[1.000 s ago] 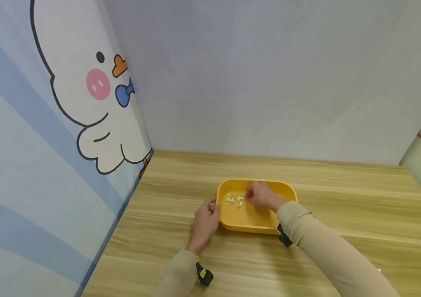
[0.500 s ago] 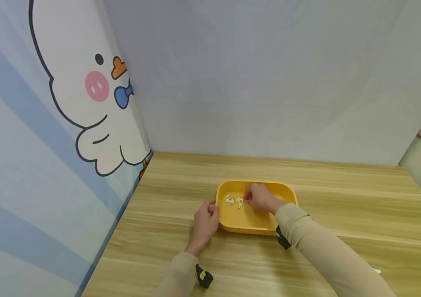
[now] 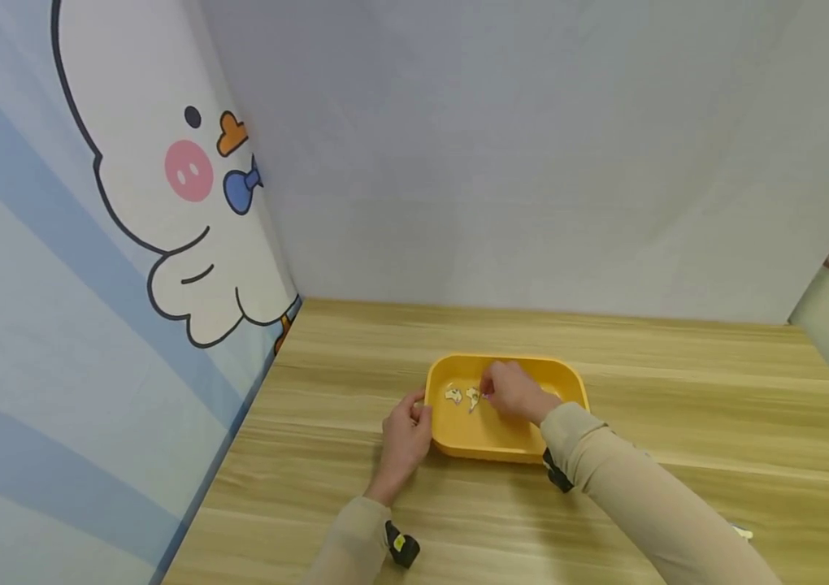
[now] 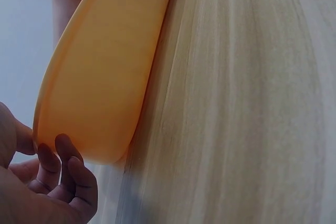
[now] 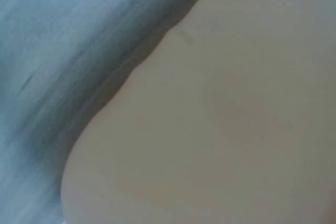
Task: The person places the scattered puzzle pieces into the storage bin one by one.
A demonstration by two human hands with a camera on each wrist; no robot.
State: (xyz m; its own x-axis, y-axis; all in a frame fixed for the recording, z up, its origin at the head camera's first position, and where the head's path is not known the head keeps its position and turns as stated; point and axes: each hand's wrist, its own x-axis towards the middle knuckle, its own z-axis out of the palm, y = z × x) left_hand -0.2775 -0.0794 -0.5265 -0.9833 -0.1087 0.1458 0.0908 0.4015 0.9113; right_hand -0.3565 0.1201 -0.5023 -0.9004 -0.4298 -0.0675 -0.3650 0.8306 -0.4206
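Observation:
A yellow plastic tray sits on the wooden table. My left hand grips its left end, thumb at the rim and fingers curled against the outer wall, as the left wrist view shows of the tray wall. Inside lie two small flat cream cutout pieces, a left one and a narrower one beside it. My right hand reaches into the tray and pinches a small piece with purple on it, mostly hidden by the fingers. A pale blurred surface fills most of the right wrist view.
A small white-and-blue piece lies on the table at the right, beside my right sleeve. A grey wall stands behind the table, and a curtain with a cartoon bird borders its left side.
My right hand has shifted slightly left in the tray, bringing the pinched piece closer to the narrow one. The left hand keeps its hold on the tray.

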